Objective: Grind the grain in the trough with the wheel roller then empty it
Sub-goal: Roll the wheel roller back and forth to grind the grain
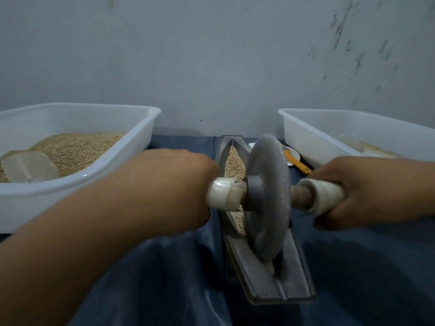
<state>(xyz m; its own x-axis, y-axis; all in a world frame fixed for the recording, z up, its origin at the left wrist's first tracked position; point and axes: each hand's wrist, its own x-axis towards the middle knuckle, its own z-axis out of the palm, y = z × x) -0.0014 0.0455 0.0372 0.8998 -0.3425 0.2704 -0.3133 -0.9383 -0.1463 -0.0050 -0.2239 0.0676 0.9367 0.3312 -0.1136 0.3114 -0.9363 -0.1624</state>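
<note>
Plain workroom – scuffed grey wall [211, 55], blue cloth [164, 278], white grain tubs [131, 170]

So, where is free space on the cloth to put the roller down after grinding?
Bare blue cloth lies in front of the left tub, left of the trough, under the left hand. More lies right of the trough, below the right hand. It is crowded behind, where a yellow-handled scoop lies between the wheel roller and the right tub.

– Grey wheel [267, 198] is showing over the grey trough [266, 276], tan grain [234, 161] glowing inside!

– White tubs [77, 114] are flanking it, a blue cloth [164, 278] is lying beneath, and an orange handle [297, 164] is peeking out. Cream grips [224, 192] too!
</note>
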